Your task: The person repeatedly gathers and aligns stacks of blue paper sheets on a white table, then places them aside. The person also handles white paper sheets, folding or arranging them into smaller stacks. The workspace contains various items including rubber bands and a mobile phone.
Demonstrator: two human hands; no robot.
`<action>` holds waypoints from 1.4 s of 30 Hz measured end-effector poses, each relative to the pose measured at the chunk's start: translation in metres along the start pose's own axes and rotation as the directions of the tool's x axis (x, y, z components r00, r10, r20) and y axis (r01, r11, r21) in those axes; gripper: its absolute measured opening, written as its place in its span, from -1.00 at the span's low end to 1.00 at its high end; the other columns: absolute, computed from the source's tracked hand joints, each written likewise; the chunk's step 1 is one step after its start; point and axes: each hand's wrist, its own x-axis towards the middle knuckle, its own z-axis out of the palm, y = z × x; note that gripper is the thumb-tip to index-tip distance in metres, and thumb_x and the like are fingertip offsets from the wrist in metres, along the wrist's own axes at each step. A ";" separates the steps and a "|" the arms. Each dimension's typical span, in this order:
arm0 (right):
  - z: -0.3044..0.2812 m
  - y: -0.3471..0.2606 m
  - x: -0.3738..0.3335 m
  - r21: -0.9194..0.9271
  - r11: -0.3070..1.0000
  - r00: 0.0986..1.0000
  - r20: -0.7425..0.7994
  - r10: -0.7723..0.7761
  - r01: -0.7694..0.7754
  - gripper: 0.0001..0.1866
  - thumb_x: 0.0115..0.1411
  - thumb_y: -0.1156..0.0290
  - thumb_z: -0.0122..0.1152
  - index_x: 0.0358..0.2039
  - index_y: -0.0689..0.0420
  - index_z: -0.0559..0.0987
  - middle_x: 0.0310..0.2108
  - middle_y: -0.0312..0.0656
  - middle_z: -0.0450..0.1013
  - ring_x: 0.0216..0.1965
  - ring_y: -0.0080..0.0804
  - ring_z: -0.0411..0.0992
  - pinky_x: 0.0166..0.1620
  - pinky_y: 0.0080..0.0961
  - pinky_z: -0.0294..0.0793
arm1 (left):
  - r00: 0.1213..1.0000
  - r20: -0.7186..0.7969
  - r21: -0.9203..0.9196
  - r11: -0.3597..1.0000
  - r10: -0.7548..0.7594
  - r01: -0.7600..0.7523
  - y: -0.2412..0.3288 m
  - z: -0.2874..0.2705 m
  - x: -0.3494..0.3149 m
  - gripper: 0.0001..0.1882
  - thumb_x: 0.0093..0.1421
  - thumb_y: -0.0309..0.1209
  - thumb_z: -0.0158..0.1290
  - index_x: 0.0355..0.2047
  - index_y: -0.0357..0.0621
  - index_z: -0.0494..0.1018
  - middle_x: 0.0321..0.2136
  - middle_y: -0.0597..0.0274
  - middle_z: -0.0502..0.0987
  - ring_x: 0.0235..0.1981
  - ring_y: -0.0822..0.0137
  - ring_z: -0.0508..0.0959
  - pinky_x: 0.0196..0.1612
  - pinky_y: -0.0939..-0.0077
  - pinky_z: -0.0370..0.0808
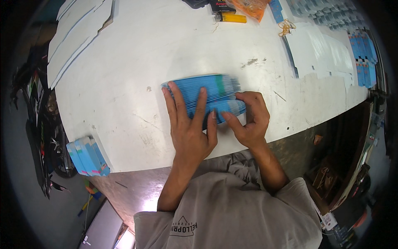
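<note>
Under L fingers (200,107), btwn R fingers (253,98): blue stack (213,88)

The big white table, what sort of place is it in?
Probably a small workshop. A stack of thin blue pieces lies on the big white table, white sheets overlap at its far left, and what looks like a motorbike stands beside it.

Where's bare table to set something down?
Bare: white table left of the blue card stack, between upper-left white sheets and lower-left blue bundles; also between stack and yellow lighter. Crowded: far right, around the rubber bands and right-hand white sheets.
</note>
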 end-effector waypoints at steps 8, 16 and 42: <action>0.002 0.007 -0.001 0.186 0.975 0.993 0.039 0.112 -0.118 -0.49 0.00 0.37 0.67 -0.07 0.24 0.63 -0.13 -0.06 0.55 -0.10 -0.24 0.49 -0.06 -0.36 0.52 | 1.000 -0.009 -0.013 1.000 0.013 -0.014 -0.003 0.001 -0.001 -0.48 0.38 -0.32 0.08 0.33 -0.08 0.47 0.50 -0.55 -0.14 0.50 -0.61 -0.17 0.41 -0.44 0.06; -0.001 0.002 0.000 0.150 0.979 0.988 0.097 0.122 -0.136 -0.48 -0.01 0.37 0.67 -0.05 0.21 0.65 -0.09 -0.11 0.55 0.01 -0.23 0.41 0.03 -0.31 0.47 | 1.000 -0.014 0.000 1.000 0.011 -0.011 -0.001 0.000 0.000 -0.50 0.34 -0.31 0.14 0.27 -0.13 0.52 0.46 -0.64 -0.09 0.48 -0.64 -0.12 0.39 -0.37 0.18; 0.000 -0.003 0.029 0.279 0.957 0.953 0.304 -0.015 -0.074 -0.04 0.43 -0.11 -0.10 0.54 0.37 -0.06 0.57 0.23 -0.13 0.59 0.15 -0.18 0.55 -0.08 -0.22 | 0.960 -0.140 -0.746 0.664 -0.242 0.058 -0.005 -0.019 0.010 0.20 0.33 0.50 -0.69 0.53 -0.42 -0.19 0.56 -0.20 -0.15 0.60 -0.02 -0.19 0.58 0.08 -0.31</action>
